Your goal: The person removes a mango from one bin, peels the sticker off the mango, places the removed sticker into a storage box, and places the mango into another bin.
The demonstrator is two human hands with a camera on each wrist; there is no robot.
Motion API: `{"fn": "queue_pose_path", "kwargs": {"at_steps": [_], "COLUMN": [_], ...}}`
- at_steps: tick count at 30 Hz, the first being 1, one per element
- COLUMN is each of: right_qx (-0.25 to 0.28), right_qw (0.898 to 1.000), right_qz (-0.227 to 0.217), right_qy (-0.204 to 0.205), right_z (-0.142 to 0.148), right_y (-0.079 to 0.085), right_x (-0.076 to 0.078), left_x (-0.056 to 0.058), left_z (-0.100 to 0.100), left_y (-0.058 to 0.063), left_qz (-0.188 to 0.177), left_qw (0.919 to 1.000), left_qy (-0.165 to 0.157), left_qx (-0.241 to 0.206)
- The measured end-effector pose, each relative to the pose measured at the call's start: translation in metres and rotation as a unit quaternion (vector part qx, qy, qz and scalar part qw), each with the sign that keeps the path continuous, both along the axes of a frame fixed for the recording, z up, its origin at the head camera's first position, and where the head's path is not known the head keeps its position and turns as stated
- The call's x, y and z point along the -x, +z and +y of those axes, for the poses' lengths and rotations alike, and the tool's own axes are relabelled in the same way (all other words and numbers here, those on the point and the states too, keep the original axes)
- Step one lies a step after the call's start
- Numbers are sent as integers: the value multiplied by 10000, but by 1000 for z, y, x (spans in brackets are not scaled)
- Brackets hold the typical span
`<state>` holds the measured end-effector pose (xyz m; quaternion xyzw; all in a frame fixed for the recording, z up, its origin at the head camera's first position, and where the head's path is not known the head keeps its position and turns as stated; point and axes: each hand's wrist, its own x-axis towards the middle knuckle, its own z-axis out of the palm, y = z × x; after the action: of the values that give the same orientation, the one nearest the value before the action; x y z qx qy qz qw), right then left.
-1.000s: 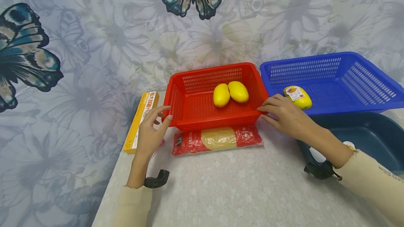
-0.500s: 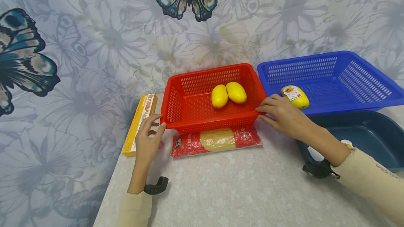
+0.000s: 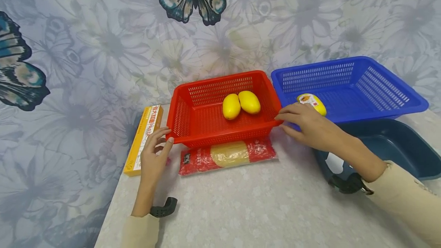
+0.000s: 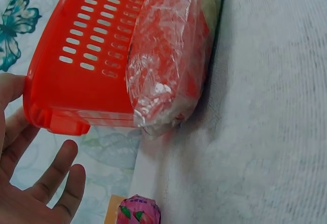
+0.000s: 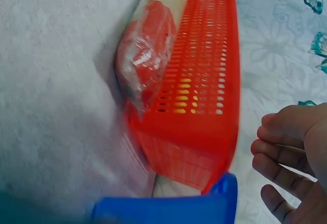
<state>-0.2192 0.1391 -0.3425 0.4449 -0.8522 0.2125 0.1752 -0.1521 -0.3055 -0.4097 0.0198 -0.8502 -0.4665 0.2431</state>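
A red plastic basket (image 3: 220, 139) with slotted walls stands before the wall. Inside lie two smooth yellow mangoes (image 3: 231, 106), side by side. At the basket's front left corner is my left hand (image 3: 154, 161); its thumb touches the rim and its other fingers are spread loosely, as the left wrist view shows. My right hand (image 3: 308, 124) is by the front right corner. In the right wrist view its loosely bent fingers (image 5: 278, 155) are apart from the basket and hold nothing. A red and yellow packet of noodles (image 3: 229, 155) lies along the basket's front.
A blue basket (image 3: 344, 116) with a labelled yellow mango (image 3: 318, 106) adjoins on the right. In front stands a dark teal tub (image 3: 413, 144) with something white inside. Left are a pasta box (image 3: 142, 141) and a pink-wrapped lollipop (image 4: 138, 210).
The whole view has shifted, so things appear further left. My left hand has come down from above the basket's left rim to its front left corner. The right hand stays near the right corner.
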Motion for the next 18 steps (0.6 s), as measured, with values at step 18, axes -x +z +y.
{"fn": "queue_pose_path", "kwargs": {"at_steps": [18], "right_qx": [-248], "right_qw": [9991], "right_qz": [14], "right_qy": [-338], "right_z": [62], "right_y": [13], "right_x": [-4], "left_x": [1], "left_z": [3], "left_y": [-3], "left_qz": [-319], "left_qw": [9993], "left_qy": [100], "left_qx": [-163]}}
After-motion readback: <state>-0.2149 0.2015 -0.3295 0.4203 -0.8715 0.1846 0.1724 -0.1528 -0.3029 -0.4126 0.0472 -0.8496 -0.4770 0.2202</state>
